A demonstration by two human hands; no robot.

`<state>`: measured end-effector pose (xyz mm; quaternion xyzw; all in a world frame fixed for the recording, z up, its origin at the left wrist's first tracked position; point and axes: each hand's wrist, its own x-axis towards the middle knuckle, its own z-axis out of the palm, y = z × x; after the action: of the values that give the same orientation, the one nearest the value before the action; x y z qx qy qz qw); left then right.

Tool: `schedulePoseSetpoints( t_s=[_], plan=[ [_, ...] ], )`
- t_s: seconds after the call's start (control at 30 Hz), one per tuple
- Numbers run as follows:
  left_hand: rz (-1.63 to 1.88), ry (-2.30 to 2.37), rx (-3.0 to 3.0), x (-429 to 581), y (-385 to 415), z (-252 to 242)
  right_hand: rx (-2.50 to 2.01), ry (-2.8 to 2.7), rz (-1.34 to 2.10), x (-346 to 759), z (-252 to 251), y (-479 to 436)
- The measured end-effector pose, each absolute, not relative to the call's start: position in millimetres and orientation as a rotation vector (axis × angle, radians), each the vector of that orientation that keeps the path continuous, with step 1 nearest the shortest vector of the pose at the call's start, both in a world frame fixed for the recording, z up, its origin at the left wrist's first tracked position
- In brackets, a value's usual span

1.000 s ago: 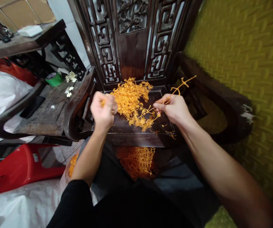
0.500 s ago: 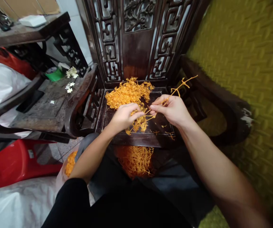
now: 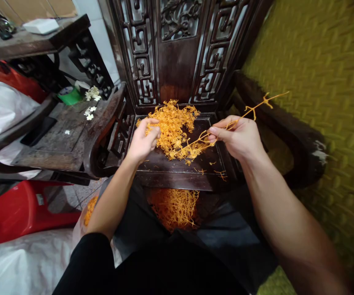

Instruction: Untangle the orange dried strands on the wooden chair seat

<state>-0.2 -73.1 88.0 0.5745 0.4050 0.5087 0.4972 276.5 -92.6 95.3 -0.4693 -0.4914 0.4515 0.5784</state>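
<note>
One left hand (image 3: 144, 140) and one right hand (image 3: 241, 135) appeared, with one orange sprig (image 3: 266, 100), one orange pile (image 3: 172, 125), one heap of stems (image 3: 179, 209), two wooden chairs (image 3: 178, 63), one green tape roll (image 3: 69, 96).

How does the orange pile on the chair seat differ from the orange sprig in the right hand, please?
The orange pile is a dense, bulky heap of small curly pieces, while the orange sprig is a long, thin, branching stem. The pile rests on the dark chair seat; the sprig is pinched in the right hand, its free end slanting upward. Both share much the same orange colour.
</note>
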Motion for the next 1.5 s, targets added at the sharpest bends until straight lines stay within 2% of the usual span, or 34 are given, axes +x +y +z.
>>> schedulePoseSetpoints(
  t_s=[0.13, 0.2, 0.33, 0.4, 0.67, 0.77, 0.9, 1.03, 1.1, 1.37, 1.5],
  plan=[
    [0.908, 1.016, 1.788, 17, -81, 82, -1.068, -1.116, 1.093, 275, 96, -93],
    [0.883, 1.000, 1.845, 18, -78, 83, -1.074, -1.123, 1.100, 278, 95, -93],
    [1.551, 1.096, 1.384, 1, -58, 85, -1.096, -1.081, 1.023, 288, 93, -91],
    [1.647, 1.075, 1.175, -7, -50, 86, -1.093, -1.053, 1.006, 292, 94, -91],
    [0.967, 0.912, 1.176, 19, -82, 82, -1.031, -0.995, 1.008, 297, 98, -89],
    [0.871, 0.938, 1.320, 31, -90, 76, -1.032, -0.993, 1.016, 297, 98, -90],
    [1.144, 0.879, 1.355, 38, -87, 79, -1.043, -1.006, 1.014, 291, 98, -90],
    [1.533, 0.908, 1.076, 19, -70, 94, -1.079, -0.877, 0.877, 299, 97, -88],
    [1.586, 0.945, 1.004, 9, -65, 97, -1.072, -0.802, 0.856, 308, 96, -86],
    [1.000, 0.864, 1.120, 38, -81, 75, -0.982, -0.847, 1.009, 301, 98, -87],
    [0.965, 0.822, 1.173, 55, -82, 75, -0.988, -0.848, 1.059, 293, 101, -92]
  ],
)
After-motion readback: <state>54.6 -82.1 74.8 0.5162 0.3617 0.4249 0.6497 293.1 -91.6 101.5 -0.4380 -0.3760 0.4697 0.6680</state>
